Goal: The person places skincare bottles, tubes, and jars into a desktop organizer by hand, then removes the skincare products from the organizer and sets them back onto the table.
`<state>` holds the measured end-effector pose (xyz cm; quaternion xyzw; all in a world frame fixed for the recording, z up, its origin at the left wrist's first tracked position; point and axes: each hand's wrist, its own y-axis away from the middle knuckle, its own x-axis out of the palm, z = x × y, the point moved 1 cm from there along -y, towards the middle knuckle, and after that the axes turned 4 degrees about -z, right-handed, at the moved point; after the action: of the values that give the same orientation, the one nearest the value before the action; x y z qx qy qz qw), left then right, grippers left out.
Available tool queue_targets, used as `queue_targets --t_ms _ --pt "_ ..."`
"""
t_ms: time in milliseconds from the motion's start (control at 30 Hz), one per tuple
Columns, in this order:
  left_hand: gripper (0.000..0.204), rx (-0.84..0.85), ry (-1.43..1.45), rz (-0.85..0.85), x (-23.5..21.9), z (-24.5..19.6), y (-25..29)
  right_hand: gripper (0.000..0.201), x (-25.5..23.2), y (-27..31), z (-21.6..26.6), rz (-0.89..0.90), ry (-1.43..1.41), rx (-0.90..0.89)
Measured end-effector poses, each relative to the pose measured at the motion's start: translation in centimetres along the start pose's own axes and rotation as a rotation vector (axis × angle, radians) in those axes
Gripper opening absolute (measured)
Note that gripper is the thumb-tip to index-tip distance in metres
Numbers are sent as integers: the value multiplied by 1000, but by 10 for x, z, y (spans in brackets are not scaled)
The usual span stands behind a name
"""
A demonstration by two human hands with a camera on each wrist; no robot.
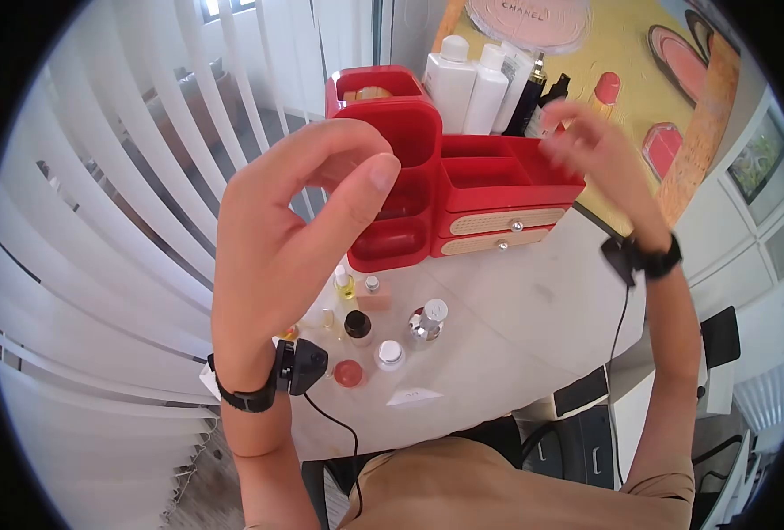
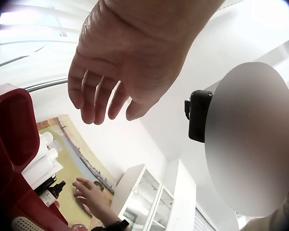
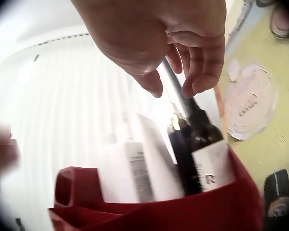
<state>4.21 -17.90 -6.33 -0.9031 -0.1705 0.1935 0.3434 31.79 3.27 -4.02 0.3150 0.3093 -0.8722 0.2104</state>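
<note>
My left hand (image 1: 286,212) is raised in front of the red organizer (image 1: 396,181), fingers loosely bent and thumb apart, holding nothing. In the left wrist view the left hand (image 2: 130,62) shows its relaxed fingers in mid-air. My right hand (image 1: 600,155), blurred, is over the right rear of the organizer. In the right wrist view the right hand (image 3: 178,43) has loosely bent fingers just above a dark bottle with a white label (image 3: 214,166), with a gap between thumb and fingers. White bottles (image 1: 451,84) and a dark gold-topped bottle (image 1: 526,102) stand upright in the back.
On the white table (image 1: 516,327) stand a silver-capped bottle (image 1: 427,322), a black-capped bottle (image 1: 357,327), a white-lidded jar (image 1: 390,355) and a round reddish pot (image 1: 349,374). A paper slip (image 1: 414,397) lies near the front edge. Vertical blinds (image 1: 118,221) hang left; a painting (image 1: 622,53) leans behind.
</note>
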Motion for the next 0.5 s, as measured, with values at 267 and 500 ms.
queue_targets --t_ms 267,500 --pt "21 -33 -29 4 2 -2 2 34 139 95 14 650 -199 -151" --pt "18 -46 -8 -13 5 -4 1 25 106 86 7 482 -343 -131"
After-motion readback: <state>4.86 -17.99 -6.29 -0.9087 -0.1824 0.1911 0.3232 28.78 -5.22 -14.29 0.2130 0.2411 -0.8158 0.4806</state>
